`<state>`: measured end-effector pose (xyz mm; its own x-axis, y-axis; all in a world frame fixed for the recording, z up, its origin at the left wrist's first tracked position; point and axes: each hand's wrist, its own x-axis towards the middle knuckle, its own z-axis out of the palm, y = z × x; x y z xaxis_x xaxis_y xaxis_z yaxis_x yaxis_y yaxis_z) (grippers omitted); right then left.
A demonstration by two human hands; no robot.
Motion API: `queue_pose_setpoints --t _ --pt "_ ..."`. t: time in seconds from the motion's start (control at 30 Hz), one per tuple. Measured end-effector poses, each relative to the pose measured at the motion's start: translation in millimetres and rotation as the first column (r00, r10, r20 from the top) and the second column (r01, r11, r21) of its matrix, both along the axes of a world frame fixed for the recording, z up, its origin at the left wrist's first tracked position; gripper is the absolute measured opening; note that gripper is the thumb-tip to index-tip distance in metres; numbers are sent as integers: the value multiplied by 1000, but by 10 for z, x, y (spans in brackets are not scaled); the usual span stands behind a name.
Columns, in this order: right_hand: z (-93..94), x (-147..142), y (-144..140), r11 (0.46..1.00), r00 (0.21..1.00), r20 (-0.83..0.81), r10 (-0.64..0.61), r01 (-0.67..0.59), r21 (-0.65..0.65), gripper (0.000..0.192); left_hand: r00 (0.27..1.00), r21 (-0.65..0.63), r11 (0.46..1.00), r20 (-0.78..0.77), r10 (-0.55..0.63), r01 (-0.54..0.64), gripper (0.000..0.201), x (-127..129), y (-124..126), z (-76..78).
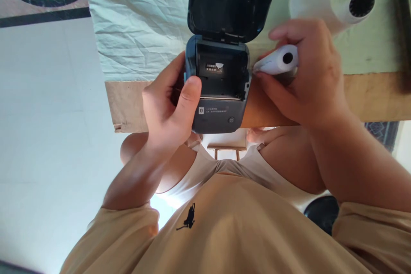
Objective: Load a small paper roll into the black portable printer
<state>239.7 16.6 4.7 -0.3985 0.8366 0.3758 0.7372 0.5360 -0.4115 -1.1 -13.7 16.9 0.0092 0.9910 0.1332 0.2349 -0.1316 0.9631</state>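
Here we steady the open label printer (220, 90) at the counter (369, 94) edge, left hand (167, 107) closed on its side, right hand (305, 72) pinching a small paper roll (278, 61) beside the empty bay. Our loose left grip could let the printer tip off the edge.

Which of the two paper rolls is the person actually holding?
The smaller paper roll, gripped in the right hand beside the open printer; the bigger roll lies untouched on the cloth.

Printer (218, 94) labels carry print too small to read.
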Motion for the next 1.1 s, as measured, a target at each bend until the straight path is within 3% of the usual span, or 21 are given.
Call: queue_pose_setpoints --t 0.13,0.33,0.4,0.5,0.57,0.63,0.73,0.8,0.87,0.93,1.03,1.1 --pt "-18 -3 -14 997 986 -157 59 -66 -39 61 990 74 993 -102 98 -90 50 0 0 -37" --pt "59 -74 -69 996 901 -433 -25 -15 -90 33 959 132 981 -228 169 -141 49 -42 27 -56" --pt "110 -130 -115 978 818 -574 -41 -86 -192 27 942 193 969 -266 206 -157 39 -78 31 -105" --pt "184 -217 -196 877 650 -750 -119 -284 -386 34 930 278 948 -281 237 -157 21 -143 50 -209" --pt "219 -253 -236 823 597 -792 -126 -383 -419 45 923 382 916 -294 248 -124 27 -181 85 -270" --pt "238 -261 -251 789 599 -798 -64 -460 -408 53 918 536 844 -316 240 -36 34 -199 133 -300" --pt "244 -233 -233 734 637 -770 38 -540 -411 54 928 765 617 -343 147 185 40 -177 174 -262" --pt "244 -207 -214 709 631 -769 101 -588 -390 53 913 793 521 -403 57 317 39 -133 148 -197" --pt "247 -190 -203 678 609 -781 138 -633 -374 53 852 666 619 -523 -12 417 29 -81 94 -142" --pt "253 -184 -206 649 602 -787 138 -655 -387 55 857 656 655 -514 25 374 19 -31 51 -130" --pt "259 -191 -224 613 616 -782 98 -656 -440 62 921 801 537 -375 106 265 10 18 50 -187" --pt "258 -199 -235 577 614 -787 61 -665 -474 65 932 813 519 -354 82 263 11 24 72 -226"
